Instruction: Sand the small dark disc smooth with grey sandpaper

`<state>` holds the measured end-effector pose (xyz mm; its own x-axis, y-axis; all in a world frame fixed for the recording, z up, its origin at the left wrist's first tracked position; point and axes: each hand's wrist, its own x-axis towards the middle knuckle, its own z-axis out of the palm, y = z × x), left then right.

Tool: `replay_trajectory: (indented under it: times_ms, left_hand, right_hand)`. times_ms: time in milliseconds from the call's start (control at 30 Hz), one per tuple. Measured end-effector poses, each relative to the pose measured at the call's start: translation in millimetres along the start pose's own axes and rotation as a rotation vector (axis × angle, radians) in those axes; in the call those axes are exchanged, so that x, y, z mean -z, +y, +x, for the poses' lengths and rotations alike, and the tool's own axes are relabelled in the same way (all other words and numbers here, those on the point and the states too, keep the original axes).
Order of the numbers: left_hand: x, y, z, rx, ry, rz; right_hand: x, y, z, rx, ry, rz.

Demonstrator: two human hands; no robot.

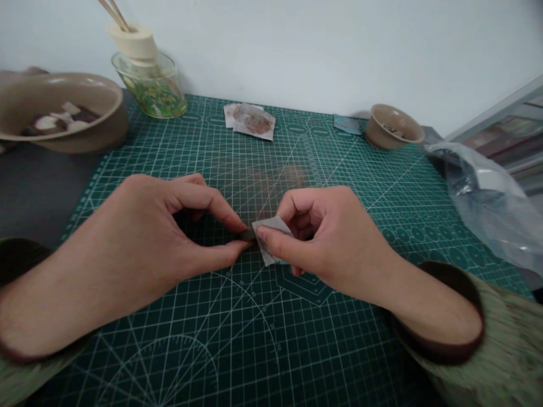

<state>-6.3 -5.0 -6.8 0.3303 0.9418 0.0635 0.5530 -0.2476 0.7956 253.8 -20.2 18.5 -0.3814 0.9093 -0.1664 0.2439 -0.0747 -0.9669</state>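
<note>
Between thumb and index finger, my left hand (169, 226) pinches a small dark brown piece (248, 233), mostly hidden by the fingertips. My right hand (322, 232) is closed on a small grey square of sandpaper (271, 226), its thumb lying on top. The sandpaper's left edge meets the right end of the dark piece. Both hands are just above a green cutting mat (203, 339) with white grid lines. Brown dust (292, 176) is spread on the mat beyond the fingers.
Brown-stained paper squares (254, 121) lie at the back. A large bowl of pieces (114, 107) stands left, beside a glass reed diffuser (153, 85). At the right are a small bowl (375, 133), a bluish square (347, 124) and a clear plastic bag (487, 198).
</note>
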Motion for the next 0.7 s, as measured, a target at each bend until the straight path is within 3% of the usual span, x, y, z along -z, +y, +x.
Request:
replay_trajectory:
  times_ms: [700]
  left_hand:
    - [0.5,-3.3,-2.0,-0.04,0.015,0.028]
  right_hand:
    - [-0.3,0.6,-0.6,-0.006,-0.004,0.036]
